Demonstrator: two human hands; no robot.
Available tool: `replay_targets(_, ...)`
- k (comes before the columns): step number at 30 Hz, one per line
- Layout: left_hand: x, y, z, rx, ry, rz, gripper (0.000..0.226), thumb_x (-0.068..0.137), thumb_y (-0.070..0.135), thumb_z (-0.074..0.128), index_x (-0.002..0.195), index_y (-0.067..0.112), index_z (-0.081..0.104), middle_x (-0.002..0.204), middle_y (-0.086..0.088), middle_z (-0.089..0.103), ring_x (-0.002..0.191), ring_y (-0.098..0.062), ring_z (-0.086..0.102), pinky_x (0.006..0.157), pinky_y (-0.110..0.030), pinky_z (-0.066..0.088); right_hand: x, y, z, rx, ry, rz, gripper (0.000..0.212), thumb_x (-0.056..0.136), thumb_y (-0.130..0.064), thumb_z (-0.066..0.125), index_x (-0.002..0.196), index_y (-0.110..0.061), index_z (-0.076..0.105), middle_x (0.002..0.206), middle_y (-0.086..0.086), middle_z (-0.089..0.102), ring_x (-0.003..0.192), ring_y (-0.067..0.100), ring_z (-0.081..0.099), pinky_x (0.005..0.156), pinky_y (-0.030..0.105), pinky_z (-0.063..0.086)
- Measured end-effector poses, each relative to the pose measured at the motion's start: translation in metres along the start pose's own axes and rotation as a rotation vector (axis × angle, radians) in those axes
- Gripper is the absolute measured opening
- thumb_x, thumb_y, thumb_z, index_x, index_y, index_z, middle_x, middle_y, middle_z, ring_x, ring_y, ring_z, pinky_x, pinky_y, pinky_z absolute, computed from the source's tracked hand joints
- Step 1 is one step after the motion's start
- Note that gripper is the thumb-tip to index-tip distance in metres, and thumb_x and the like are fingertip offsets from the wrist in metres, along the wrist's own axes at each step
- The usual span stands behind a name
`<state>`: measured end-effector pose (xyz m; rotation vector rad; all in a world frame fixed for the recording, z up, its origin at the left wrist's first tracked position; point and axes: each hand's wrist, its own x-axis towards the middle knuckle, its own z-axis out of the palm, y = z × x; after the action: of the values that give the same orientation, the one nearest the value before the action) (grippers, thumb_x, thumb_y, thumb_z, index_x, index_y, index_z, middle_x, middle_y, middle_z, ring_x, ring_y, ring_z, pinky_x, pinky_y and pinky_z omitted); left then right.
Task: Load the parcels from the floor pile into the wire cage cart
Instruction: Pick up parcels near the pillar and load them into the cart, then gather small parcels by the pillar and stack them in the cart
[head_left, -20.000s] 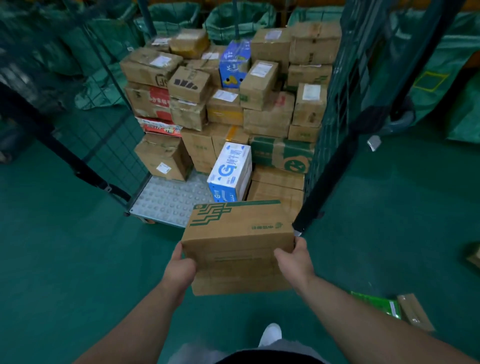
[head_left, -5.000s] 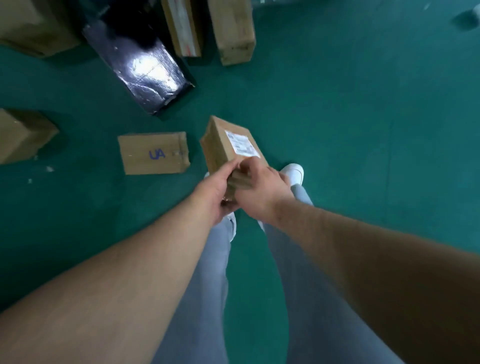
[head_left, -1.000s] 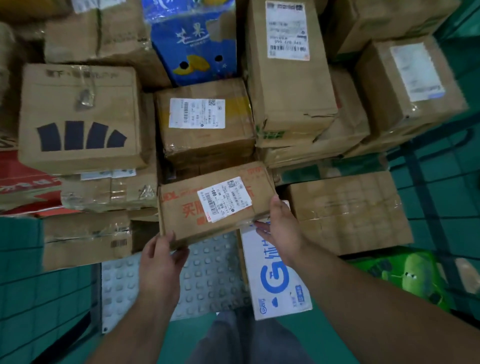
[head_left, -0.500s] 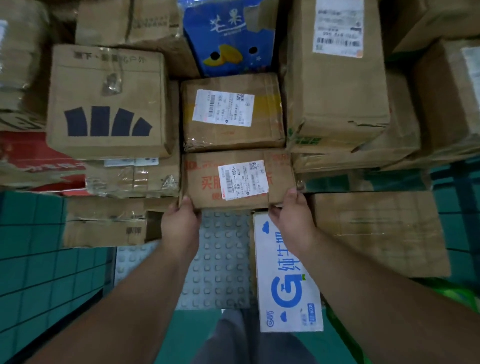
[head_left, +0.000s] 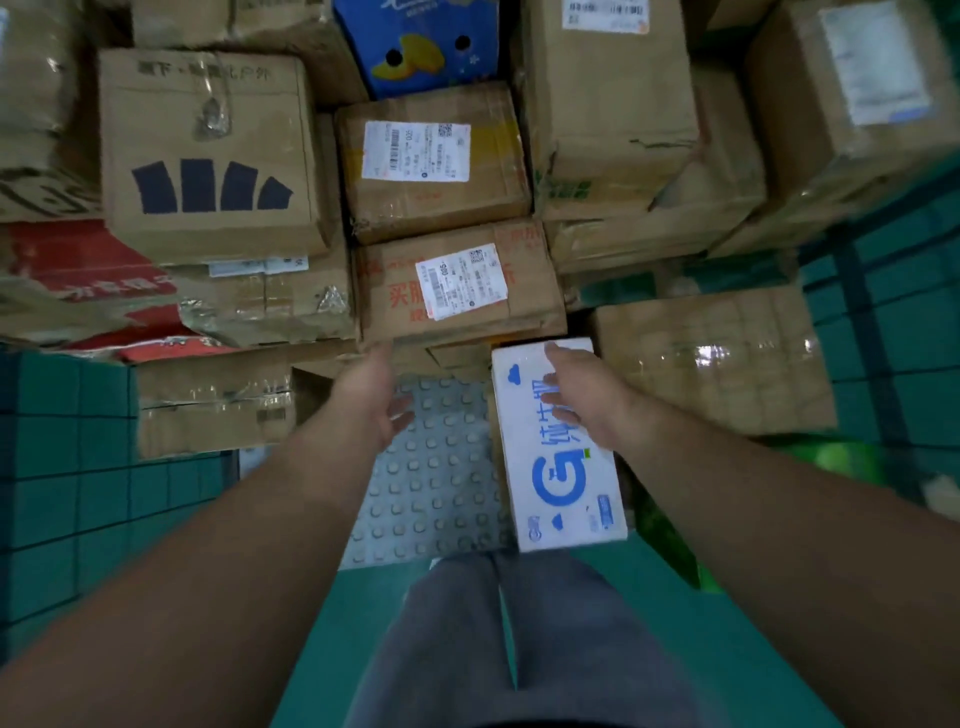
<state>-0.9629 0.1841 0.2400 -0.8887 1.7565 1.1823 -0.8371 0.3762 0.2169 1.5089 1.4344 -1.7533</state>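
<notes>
A flat brown parcel (head_left: 457, 283) with red print and a white label lies in the stack inside the wire cage cart, in front of another labelled brown box (head_left: 431, 161). My left hand (head_left: 376, 397) hangs just below the parcel's near left corner, fingers loose, holding nothing. My right hand (head_left: 582, 397) hovers over the far end of a white box with blue print (head_left: 563, 483), fingers relaxed and empty. Neither hand touches the brown parcel.
Stacked cartons fill the cart: a box with dark bars (head_left: 208, 156), a blue carton (head_left: 421, 47), a taped box (head_left: 711, 358) at right. The cart's grey studded floor (head_left: 431, 478) shows in front. Wire mesh panels (head_left: 67, 467) stand at left and right over green floor.
Both hands have let go of the red-printed parcel and drawn back toward me; it now rests in the stack. Five seconds ago I held a small parcel over the floor.
</notes>
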Motion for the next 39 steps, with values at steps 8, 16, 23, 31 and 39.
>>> replay_targets(8, -0.096, -0.132, 0.001, 0.325, -0.419, -0.103, 0.018, 0.099, 0.036, 0.059, 0.093, 0.020, 0.062, 0.089, 0.000, 0.065, 0.081, -0.018, 0.063, 0.070, -0.031, 0.049, -0.128, 0.135, -0.004, 0.590, 0.029, 0.072, 0.024, 0.105, -0.038, 0.050, 0.113, -0.018, 0.058, 0.094, 0.004, 0.064, 0.073, 0.015, 0.058, 0.064, 0.026, 0.042)
replay_targets(16, -0.165, -0.195, 0.040, 0.940, -0.575, 0.120, 0.015, 0.101, 0.032, 0.057, 0.098, 0.020, 0.064, 0.096, -0.002, 0.067, 0.082, -0.020, 0.062, 0.069, -0.030, 0.044, -0.238, 0.289, -0.020, 1.066, 0.359, 0.121, 0.027, 0.101, -0.040, 0.051, 0.113, -0.018, 0.062, 0.094, 0.003, 0.065, 0.071, 0.014, 0.056, 0.063, 0.029, 0.038)
replay_targets(23, -0.256, -0.298, 0.108, 1.185, -0.789, 0.289, 0.017, 0.103, 0.027, 0.051, 0.089, 0.020, 0.059, 0.077, 0.003, 0.062, 0.059, -0.012, 0.056, 0.057, -0.026, 0.036, -0.317, 0.417, -0.049, 1.399, 0.585, 0.075, 0.035, 0.103, -0.042, 0.049, 0.124, -0.018, 0.064, 0.117, 0.006, 0.071, 0.089, 0.020, 0.062, 0.067, 0.030, 0.040)
replay_targets(31, -0.345, -0.512, 0.153, 1.483, -0.865, 0.317, 0.014, 0.099, 0.031, 0.057, 0.102, 0.020, 0.066, 0.090, 0.000, 0.070, 0.066, -0.016, 0.063, 0.053, -0.024, 0.044, -0.401, 0.608, -0.089, 1.613, 0.735, 0.062, 0.033, 0.103, -0.044, 0.050, 0.120, -0.022, 0.066, 0.113, 0.002, 0.073, 0.088, 0.018, 0.063, 0.075, 0.032, 0.043)
replay_targets(39, -0.455, -0.684, 0.210, 1.594, -1.002, 0.335, 0.019, 0.101, 0.032, 0.057, 0.109, 0.017, 0.066, 0.099, -0.001, 0.071, 0.081, -0.019, 0.067, 0.065, -0.029, 0.048, -0.476, 0.775, -0.158, 1.706, 0.846, 0.110, 0.031, 0.103, -0.042, 0.049, 0.118, -0.020, 0.065, 0.113, 0.002, 0.071, 0.095, 0.020, 0.064, 0.084, 0.035, 0.045)
